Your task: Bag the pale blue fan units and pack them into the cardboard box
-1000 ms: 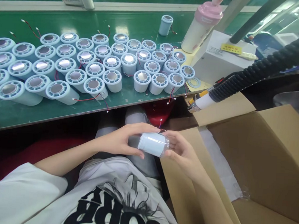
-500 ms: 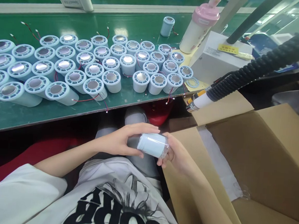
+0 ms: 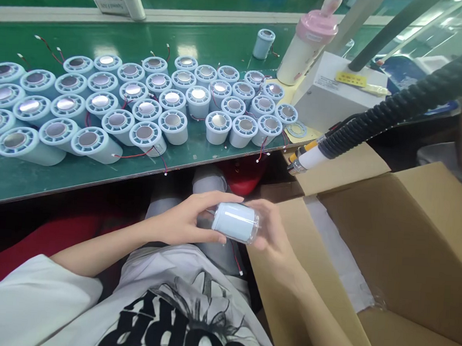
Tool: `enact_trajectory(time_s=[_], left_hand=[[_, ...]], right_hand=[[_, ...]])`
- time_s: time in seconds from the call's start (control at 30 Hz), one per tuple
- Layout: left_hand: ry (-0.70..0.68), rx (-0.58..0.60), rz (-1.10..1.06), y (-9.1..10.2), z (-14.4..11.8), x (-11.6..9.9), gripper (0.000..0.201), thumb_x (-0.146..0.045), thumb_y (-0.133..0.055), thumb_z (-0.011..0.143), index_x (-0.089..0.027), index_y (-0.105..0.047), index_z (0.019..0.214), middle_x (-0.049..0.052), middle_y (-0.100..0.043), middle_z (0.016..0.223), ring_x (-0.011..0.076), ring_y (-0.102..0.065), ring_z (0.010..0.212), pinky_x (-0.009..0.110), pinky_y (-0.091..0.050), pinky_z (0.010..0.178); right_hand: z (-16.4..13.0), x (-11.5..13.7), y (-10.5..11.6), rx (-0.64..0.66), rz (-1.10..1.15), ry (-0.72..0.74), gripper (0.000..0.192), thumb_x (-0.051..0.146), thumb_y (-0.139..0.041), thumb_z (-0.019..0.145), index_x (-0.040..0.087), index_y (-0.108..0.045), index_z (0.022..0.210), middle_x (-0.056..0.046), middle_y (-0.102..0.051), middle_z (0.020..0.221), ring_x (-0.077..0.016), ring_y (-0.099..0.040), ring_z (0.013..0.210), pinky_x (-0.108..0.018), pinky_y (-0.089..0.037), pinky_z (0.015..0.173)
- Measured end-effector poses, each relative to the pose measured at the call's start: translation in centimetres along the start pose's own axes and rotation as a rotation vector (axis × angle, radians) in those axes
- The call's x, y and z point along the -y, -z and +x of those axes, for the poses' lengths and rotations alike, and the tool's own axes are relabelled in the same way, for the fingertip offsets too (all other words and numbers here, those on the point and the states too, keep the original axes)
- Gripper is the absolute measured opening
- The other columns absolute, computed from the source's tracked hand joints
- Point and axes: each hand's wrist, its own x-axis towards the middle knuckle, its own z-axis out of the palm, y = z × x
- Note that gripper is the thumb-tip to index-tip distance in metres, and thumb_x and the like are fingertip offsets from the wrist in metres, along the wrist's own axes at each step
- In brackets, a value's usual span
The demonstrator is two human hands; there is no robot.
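Observation:
Above my lap, a light-blue cylinder (image 3: 235,222) lies on its side, with clear plastic wrapped round it and showing past its right end. My left hand (image 3: 190,218) grips its left end between thumb and fingers. At the clear right end are the fingers of my right hand (image 3: 273,234), slightly blurred and partly hidden behind it. A thin red wire with a small white plug (image 3: 240,272) hangs below the cylinder. Several similar light-blue cylinders (image 3: 172,125) with shiny round tops stand in rows on the green bench (image 3: 56,182), some with red and dark wires.
To my right an open cardboard box (image 3: 369,230) holds white sheet material. A black corrugated hose (image 3: 394,102) slants over it, near a grey box-shaped device (image 3: 327,90). A pink-lidded bottle (image 3: 303,51) and one separate cylinder (image 3: 263,44) stand at the back; a flat blue ring (image 3: 296,129) lies near the edge.
My right hand has shifted its fingers up around the clear end. The wire with the white plug now shows below the cylinder. My left hand keeps its hold.

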Motion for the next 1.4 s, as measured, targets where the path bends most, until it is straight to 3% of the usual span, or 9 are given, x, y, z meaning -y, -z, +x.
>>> enact_trajectory(time_s=[0.07, 0.13, 0.2, 0.33, 0.43, 0.67, 0.93, 1.13, 1.4], left_hand=[[0.067, 0.011, -0.062, 0.1, -0.1, -0.3, 0.065, -0.026, -0.072, 0.076, -0.026, -0.044, 0.135, 0.009, -0.055, 0.128, 0.021, -0.061, 0.106, 0.03, -0.055, 0.085], [0.096, 0.03, -0.097, 0.2, 0.0, -0.4, 0.065, -0.027, -0.07, 0.077, -0.027, -0.043, 0.136, 0.009, -0.056, 0.127, 0.0194, -0.063, 0.1, 0.027, -0.056, 0.078], [0.072, 0.049, -0.099, 0.4, 0.0, -0.5, 0.068, -0.026, -0.072, 0.076, -0.027, -0.042, 0.137, 0.009, -0.055, 0.13, 0.0208, -0.062, 0.104, 0.028, -0.055, 0.082], [-0.019, 0.087, -0.053, 0.6, 0.1, -0.5, 0.076, -0.021, -0.076, 0.072, -0.029, -0.042, 0.139, 0.009, -0.045, 0.143, 0.0256, -0.047, 0.127, 0.035, -0.046, 0.101], [0.017, 0.106, -0.119, 0.7, -0.1, -0.3, 0.075, -0.02, -0.072, 0.075, -0.029, -0.039, 0.141, 0.011, -0.041, 0.146, 0.0249, -0.049, 0.127, 0.037, -0.046, 0.101], [-0.006, 0.1, -0.173, 0.9, 0.7, 0.9, 0.077, -0.017, -0.073, 0.074, -0.028, -0.037, 0.141, 0.013, -0.039, 0.147, 0.0254, -0.045, 0.131, 0.04, -0.04, 0.107], [-0.207, 0.232, 0.101, 2.6, 10.3, 2.8, 0.074, -0.022, -0.073, 0.074, -0.02, -0.04, 0.14, 0.017, -0.049, 0.138, 0.0288, -0.052, 0.121, 0.041, -0.044, 0.1], [-0.206, 0.331, 0.178, 3.2, 13.9, 3.5, 0.075, -0.022, -0.074, 0.073, -0.019, -0.039, 0.139, 0.017, -0.053, 0.132, 0.0265, -0.054, 0.117, 0.041, -0.045, 0.098], [-0.054, 0.337, 0.067, 3.1, 11.2, 1.9, 0.074, -0.026, -0.075, 0.073, -0.022, -0.042, 0.14, 0.013, -0.053, 0.136, 0.0281, -0.053, 0.122, 0.044, -0.043, 0.102]], right_hand=[[-0.2, 0.0, 0.3, 0.002, -0.268, 0.323, 0.06, 0.043, -0.069, 0.079, 0.031, -0.039, 0.129, -0.012, -0.039, 0.144, -0.0265, -0.051, 0.122, -0.044, -0.051, 0.094], [-0.3, 0.0, 0.6, 0.047, -0.417, 0.48, 0.053, 0.02, -0.066, 0.082, 0.035, -0.043, 0.128, -0.008, -0.04, 0.145, -0.0252, -0.045, 0.129, -0.045, -0.045, 0.102], [-0.3, 0.2, 0.7, 0.071, -0.353, 0.426, 0.053, 0.015, -0.065, 0.083, 0.036, -0.046, 0.128, -0.006, -0.048, 0.14, -0.0237, -0.047, 0.128, -0.043, -0.046, 0.101], [-0.4, 0.4, 0.4, 0.083, 0.116, 0.087, 0.052, 0.033, -0.07, 0.08, 0.034, -0.05, 0.128, -0.005, -0.06, 0.127, -0.0223, -0.061, 0.111, -0.036, -0.056, 0.088], [-0.5, 0.4, 0.2, 0.075, 0.25, 0.01, 0.049, 0.035, -0.073, 0.077, 0.034, -0.056, 0.123, -0.003, -0.064, 0.121, -0.0206, -0.065, 0.103, -0.034, -0.057, 0.085], [-0.2, -1.7, 0.6, 0.022, 0.075, 0.218, 0.052, 0.015, -0.077, 0.072, 0.034, -0.06, 0.117, -0.006, -0.054, 0.135, -0.0246, -0.052, 0.123, -0.038, -0.055, 0.088], [3.9, -7.4, 2.7, -0.344, 0.174, 0.542, 0.045, 0.014, -0.076, 0.071, 0.03, -0.06, 0.109, -0.008, -0.056, 0.133, -0.0232, -0.054, 0.122, -0.038, -0.053, 0.09], [5.1, -9.1, 4.3, -0.465, 0.243, 0.475, 0.04, 0.023, -0.082, 0.063, 0.025, -0.061, 0.098, -0.011, -0.059, 0.127, -0.0249, -0.058, 0.116, -0.04, -0.052, 0.091], [4.2, -6.3, 3.3, -0.285, 0.393, 0.253, 0.053, 0.038, -0.08, 0.065, 0.027, -0.062, 0.114, -0.007, -0.069, 0.109, -0.0222, -0.067, 0.094, -0.037, -0.057, 0.079]])
